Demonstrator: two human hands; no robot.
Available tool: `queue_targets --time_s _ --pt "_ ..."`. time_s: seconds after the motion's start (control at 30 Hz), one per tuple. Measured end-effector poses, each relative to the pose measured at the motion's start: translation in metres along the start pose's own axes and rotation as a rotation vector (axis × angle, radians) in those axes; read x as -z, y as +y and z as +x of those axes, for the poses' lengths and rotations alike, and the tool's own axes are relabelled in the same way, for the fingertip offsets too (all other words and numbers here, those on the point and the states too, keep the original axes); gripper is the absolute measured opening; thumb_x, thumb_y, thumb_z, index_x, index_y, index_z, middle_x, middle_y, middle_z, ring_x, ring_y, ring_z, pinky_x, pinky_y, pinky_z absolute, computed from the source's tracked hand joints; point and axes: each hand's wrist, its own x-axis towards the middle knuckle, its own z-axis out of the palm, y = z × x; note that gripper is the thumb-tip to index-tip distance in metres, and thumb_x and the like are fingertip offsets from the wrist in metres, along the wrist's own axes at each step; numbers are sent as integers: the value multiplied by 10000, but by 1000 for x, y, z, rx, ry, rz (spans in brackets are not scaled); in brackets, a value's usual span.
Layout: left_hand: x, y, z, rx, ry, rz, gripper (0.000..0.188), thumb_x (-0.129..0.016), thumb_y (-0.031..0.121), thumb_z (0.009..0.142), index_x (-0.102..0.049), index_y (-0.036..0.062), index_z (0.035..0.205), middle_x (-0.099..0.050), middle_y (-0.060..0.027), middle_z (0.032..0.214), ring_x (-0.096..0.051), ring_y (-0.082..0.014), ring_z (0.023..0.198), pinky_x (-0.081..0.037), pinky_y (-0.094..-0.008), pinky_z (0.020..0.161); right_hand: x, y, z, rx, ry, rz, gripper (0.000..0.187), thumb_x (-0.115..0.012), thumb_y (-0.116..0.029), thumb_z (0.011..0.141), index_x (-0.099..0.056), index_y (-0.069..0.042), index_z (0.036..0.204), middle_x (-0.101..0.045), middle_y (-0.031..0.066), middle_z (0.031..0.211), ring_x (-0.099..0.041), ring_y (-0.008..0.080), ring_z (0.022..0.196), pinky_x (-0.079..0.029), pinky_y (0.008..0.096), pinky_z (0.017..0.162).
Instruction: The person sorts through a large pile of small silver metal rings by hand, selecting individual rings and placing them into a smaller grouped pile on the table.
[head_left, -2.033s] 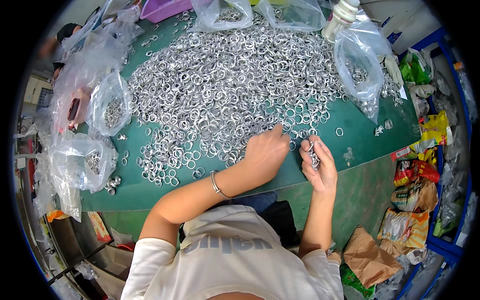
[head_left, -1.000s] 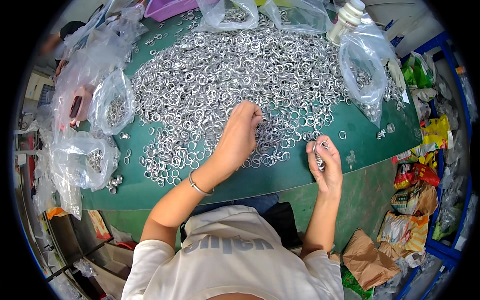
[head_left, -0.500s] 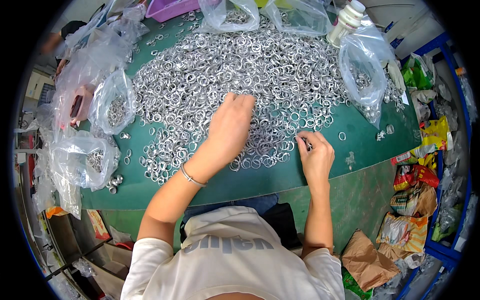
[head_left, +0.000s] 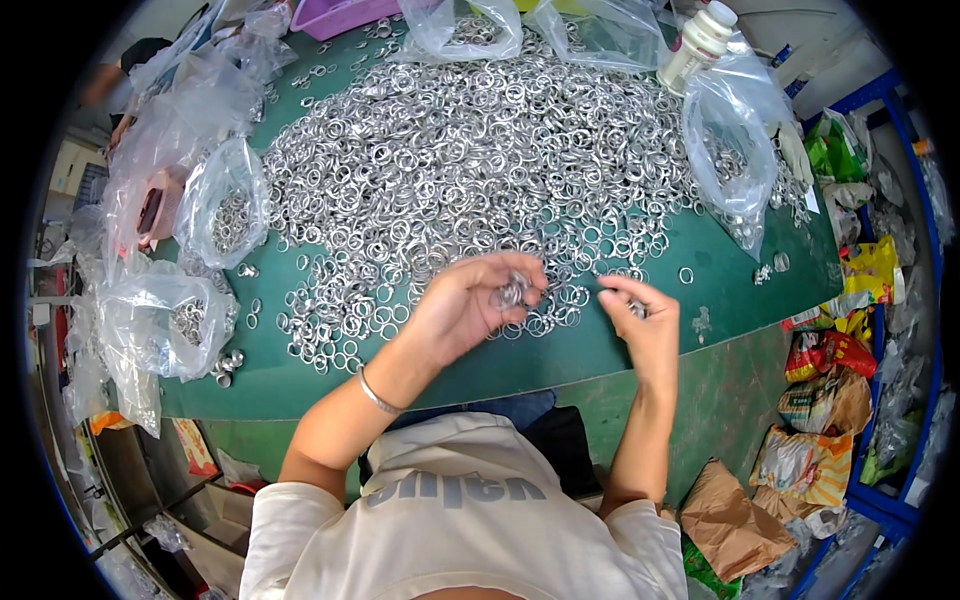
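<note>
A broad heap of silver metal rings (head_left: 470, 150) covers much of the green table (head_left: 430, 385). My left hand (head_left: 455, 308), a bangle on its wrist, is turned palm up over the heap's near edge. Its fingers curl round several metal rings (head_left: 513, 291). Just right of it, my right hand (head_left: 655, 335) is half closed, thumb and forefinger extended toward the left hand. Silvery rings (head_left: 637, 309) show inside its curled fingers; how many is hidden. A single loose ring (head_left: 686, 275) lies on the table to the right of this hand.
Clear plastic bags with rings stand at the left (head_left: 228, 205), lower left (head_left: 165, 320) and right (head_left: 735, 150). A white bottle (head_left: 697, 48) and a purple basket (head_left: 340, 17) are at the back. Filled sacks (head_left: 740, 520) sit by a blue rack on the right. Another person is far left.
My left hand has come back from the middle of the heap toward me and turned palm up, now with rings in it. My right hand has shifted slightly right and opened a little.
</note>
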Motion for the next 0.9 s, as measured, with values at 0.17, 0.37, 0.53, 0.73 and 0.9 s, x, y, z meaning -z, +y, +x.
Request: queue_targets --time_s 0.17,0.37,0.53,0.73,0.9 --pt "13 -24 -16 245 -3 -109 252 -449 236 953 -577 20 951 -494 -19 630 -413 -88 528 -335 -194 441 -21 -2 -5 298 93 -710 216 -726 -80 705 -681 -82 917 -562 85 687 -523 273 544 -424 356 535" --pt "-7 -35 -25 333 91 57 207 -491 156 946 -581 -4 1041 -485 2 613 -364 -41 470 -300 -147 413 -13 3 -2 212 136 -415 70 -679 20 734 -630 11 784 -568 74 621 -510 130 523 -399 263 498" --pt "2 -43 -5 -324 4 1079 174 -537 135 905 -600 8 1004 -554 -63 660 -520 -159 499 -424 -280 443 1 0 -4 -149 -4 447 37 -619 9 810 -607 15 845 -548 31 666 -462 91 535 -318 179 428" --pt "-28 -28 32 -561 -90 2047 113 -586 67 800 -604 29 906 -594 -135 747 -621 -336 660 -494 -413 541 10 0 -6 -131 -270 1259 190 -514 -80 881 -510 39 1029 -507 166 943 -466 156 664 -381 198 391" --pt "-33 -14 35 -480 -296 2182 139 -590 64 747 -602 40 883 -593 -109 848 -625 -325 687 -491 -412 549 14 24 -8 -107 -256 1206 203 -510 -127 924 -529 31 1050 -531 136 864 -452 135 605 -359 197 368"
